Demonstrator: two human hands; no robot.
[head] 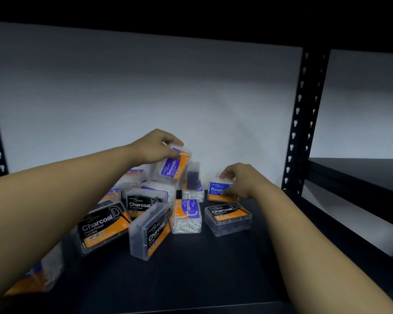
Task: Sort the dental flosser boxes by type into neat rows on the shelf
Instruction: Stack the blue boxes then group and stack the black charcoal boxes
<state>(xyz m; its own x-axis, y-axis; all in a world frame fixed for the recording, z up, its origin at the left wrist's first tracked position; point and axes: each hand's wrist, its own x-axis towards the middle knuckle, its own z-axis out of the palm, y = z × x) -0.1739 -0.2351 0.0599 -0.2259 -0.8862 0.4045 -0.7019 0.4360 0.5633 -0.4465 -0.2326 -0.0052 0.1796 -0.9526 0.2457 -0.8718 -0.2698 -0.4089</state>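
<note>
Tilted Smooth box [174, 166] in left hand [153, 147]'s grip, long axis up-right; right hand [239, 181] gripping Round box [218, 189].

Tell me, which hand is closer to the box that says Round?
Right. The right hand holds the Round box; the left hand is up and away, holding a Smooth box.

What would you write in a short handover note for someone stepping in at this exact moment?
Left hand: holds a Smooth box lifted above the pile.
Right hand: fingers grip a Round box at the back of the shelf.
Charcoal boxes and other Smooth boxes lie jumbled together.
Done: no neat rows visible.
Left: group every type into rows.
</note>
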